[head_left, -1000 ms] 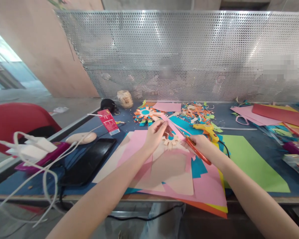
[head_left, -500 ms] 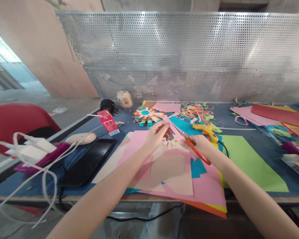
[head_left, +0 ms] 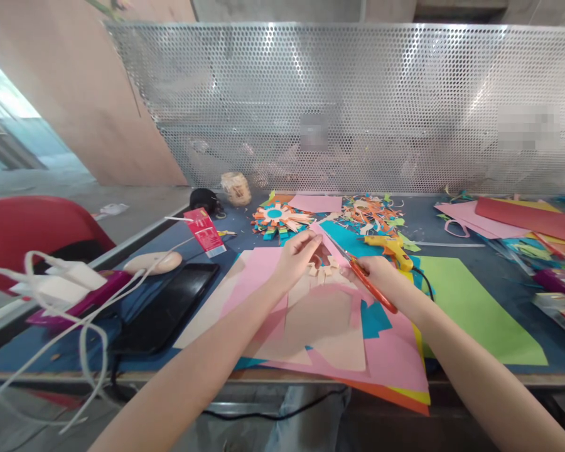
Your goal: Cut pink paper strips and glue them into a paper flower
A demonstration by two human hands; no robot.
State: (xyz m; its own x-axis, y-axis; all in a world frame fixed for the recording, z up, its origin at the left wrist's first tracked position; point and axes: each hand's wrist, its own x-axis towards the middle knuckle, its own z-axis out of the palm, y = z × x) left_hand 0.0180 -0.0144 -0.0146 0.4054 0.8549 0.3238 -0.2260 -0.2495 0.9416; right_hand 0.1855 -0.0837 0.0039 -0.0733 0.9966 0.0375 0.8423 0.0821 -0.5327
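My left hand [head_left: 297, 256] is closed, pinching a pink paper piece [head_left: 327, 243] between thumb and fingers. In my right hand [head_left: 381, 274] are orange-handled scissors [head_left: 371, 286], their blades lying along the pink paper and pointing up and left. Below the hands, a cream paper cutout with short tabs [head_left: 324, 272] rests on cream and pink sheets [head_left: 324, 326]. Behind them lie a blue sheet [head_left: 343, 233] and a layered paper flower [head_left: 275, 215] with a blue centre. A yellow glue gun [head_left: 392, 250] sits just beyond my right hand.
A phone [head_left: 172, 307], a purple power strip [head_left: 75, 301] with white cables and a red packet [head_left: 204, 232] lie on the left. Paper scraps [head_left: 370, 213] are heaped at the back. A green sheet [head_left: 475, 307] lies right. A perforated metal panel [head_left: 339, 94] closes off the back.
Almost nothing differs. Both hands, the pink paper and the scissors stay in nearly the same place, with only slight shifts.
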